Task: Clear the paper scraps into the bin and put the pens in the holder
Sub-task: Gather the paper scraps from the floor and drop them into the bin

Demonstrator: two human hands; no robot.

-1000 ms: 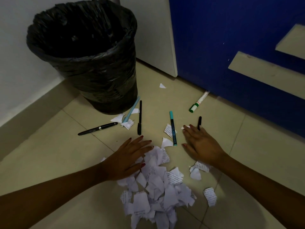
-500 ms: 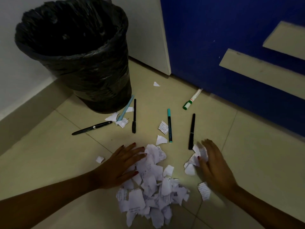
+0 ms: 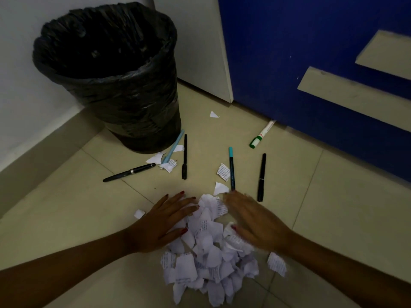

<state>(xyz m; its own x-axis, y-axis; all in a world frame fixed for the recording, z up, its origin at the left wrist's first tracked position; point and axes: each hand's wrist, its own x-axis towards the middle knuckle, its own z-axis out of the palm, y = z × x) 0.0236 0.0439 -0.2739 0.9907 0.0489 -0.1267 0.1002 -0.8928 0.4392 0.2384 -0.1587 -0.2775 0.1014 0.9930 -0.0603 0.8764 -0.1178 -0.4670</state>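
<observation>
A pile of torn white paper scraps [image 3: 206, 258] lies on the tiled floor between my hands. My left hand [image 3: 164, 221] rests flat on the pile's left edge, fingers spread. My right hand [image 3: 253, 223], blurred, presses against the pile's right side with open fingers. A bin lined with a black bag [image 3: 111, 70] stands at the back left. Several pens lie beyond the pile: a black pen [image 3: 130, 172], a light blue pen [image 3: 173, 146], a thin black pen [image 3: 184, 156], a teal-capped pen [image 3: 231, 167], another black pen [image 3: 261, 176] and a green-capped marker [image 3: 261, 135]. No holder is visible.
Loose scraps lie near the bin's base [image 3: 163, 162], by the teal-capped pen [image 3: 223, 172], at the far back [image 3: 213, 114], left of my left hand [image 3: 139, 214] and right of the pile [image 3: 277, 263]. A blue panel [image 3: 311, 63] and a white wall [image 3: 17, 74] close the corner.
My right hand has swept left from the floor on the right, pushing scraps into the pile. My left hand has stayed on the pile's left edge.
</observation>
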